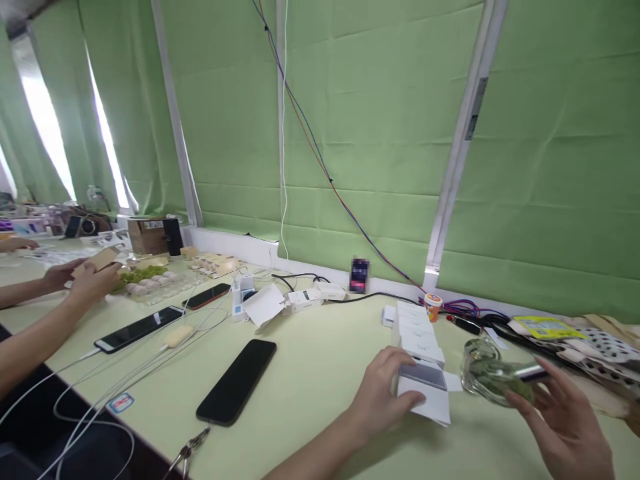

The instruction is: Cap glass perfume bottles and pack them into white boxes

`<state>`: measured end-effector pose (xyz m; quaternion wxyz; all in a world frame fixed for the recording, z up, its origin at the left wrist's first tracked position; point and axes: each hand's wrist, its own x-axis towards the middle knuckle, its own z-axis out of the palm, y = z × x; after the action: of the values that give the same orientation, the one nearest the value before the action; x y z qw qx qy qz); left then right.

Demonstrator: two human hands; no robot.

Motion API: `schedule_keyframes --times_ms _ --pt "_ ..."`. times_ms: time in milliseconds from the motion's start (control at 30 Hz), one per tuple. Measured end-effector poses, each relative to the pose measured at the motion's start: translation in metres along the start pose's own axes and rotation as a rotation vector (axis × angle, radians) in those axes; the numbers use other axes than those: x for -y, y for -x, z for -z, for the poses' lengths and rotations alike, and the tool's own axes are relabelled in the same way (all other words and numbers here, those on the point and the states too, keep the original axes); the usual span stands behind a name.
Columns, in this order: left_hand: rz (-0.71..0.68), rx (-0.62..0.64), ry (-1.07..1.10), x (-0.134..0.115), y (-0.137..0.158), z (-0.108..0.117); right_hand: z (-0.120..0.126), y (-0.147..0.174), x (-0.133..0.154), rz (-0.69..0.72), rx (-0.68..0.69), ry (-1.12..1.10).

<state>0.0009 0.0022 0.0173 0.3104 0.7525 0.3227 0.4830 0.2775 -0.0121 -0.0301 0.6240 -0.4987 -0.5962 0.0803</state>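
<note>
My left hand (377, 390) grips the near end of a row of small white boxes (416, 330), thumb and fingers around one open white box (425, 402). The open box has its flap folded down toward me and a grey inside showing. Close to it on the right, my right hand (573, 417) pinches a see-through green object (505, 381) with a silvery strip along its top; its exact kind is unclear. A clear, rounded glassy item (481, 350) lies just behind the green object, partly overlapped by it.
A black phone (237, 381) and pliers (187, 450) lie to my left, near white cables. Beyond are more phones, a power strip (243, 300) and another person's hands (93, 277) holding cardboard. At the back stand an orange-white tub (433, 307) and a lit phone (359, 275). Fabric (595, 347) lies right.
</note>
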Motion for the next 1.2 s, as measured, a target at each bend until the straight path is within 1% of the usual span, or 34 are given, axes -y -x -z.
schedule_keyframes --times_ms 33,67,100,167,233,300,367,467,533,600,733,867,933,1033,1200 --pt "-0.002 -0.013 0.000 0.000 0.001 -0.001 -0.008 -0.004 0.015 0.007 -0.026 -0.051" --pt "-0.012 -0.026 -0.003 0.000 0.001 -0.003 -0.017 -0.008 0.029 0.037 -0.016 -0.065" --pt "-0.025 -0.037 -0.010 -0.001 0.002 -0.004 -0.026 -0.012 0.042 0.079 -0.008 -0.040" --pt "-0.050 -0.059 -0.034 -0.003 0.003 -0.006 -0.042 -0.018 0.062 0.203 0.095 0.018" --pt "-0.037 -0.090 -0.045 -0.003 0.004 -0.008 -0.054 -0.022 0.070 0.324 0.197 0.078" --pt "0.035 -0.141 -0.014 -0.001 0.006 -0.009 -0.061 -0.024 0.071 0.391 0.258 0.103" --pt "0.120 -0.185 0.045 0.002 0.007 -0.011 -0.065 -0.023 0.066 0.413 0.289 0.106" --pt "0.177 -0.179 0.107 0.004 0.008 -0.013 -0.066 -0.020 0.060 0.443 0.367 0.111" --pt "0.164 -0.150 0.123 0.003 0.009 -0.014 -0.067 -0.017 0.058 0.459 0.422 0.106" --pt "0.156 -0.138 0.132 0.002 0.009 -0.014 -0.067 -0.015 0.058 0.458 0.447 0.096" --pt "0.158 -0.120 0.117 0.003 0.008 -0.016 -0.067 -0.015 0.059 0.455 0.459 0.092" --pt "0.140 -0.113 0.082 0.006 0.008 -0.016 -0.067 -0.014 0.060 0.526 0.486 0.106" --pt "0.121 -0.107 0.061 0.005 0.008 -0.016 -0.066 -0.012 0.060 0.542 0.475 0.114" --pt "0.086 -0.101 0.039 0.006 0.008 -0.015 -0.066 -0.011 0.061 0.528 0.467 0.130" --pt "0.038 -0.095 -0.001 0.010 0.009 -0.017 -0.065 -0.012 0.063 0.547 0.518 0.121"
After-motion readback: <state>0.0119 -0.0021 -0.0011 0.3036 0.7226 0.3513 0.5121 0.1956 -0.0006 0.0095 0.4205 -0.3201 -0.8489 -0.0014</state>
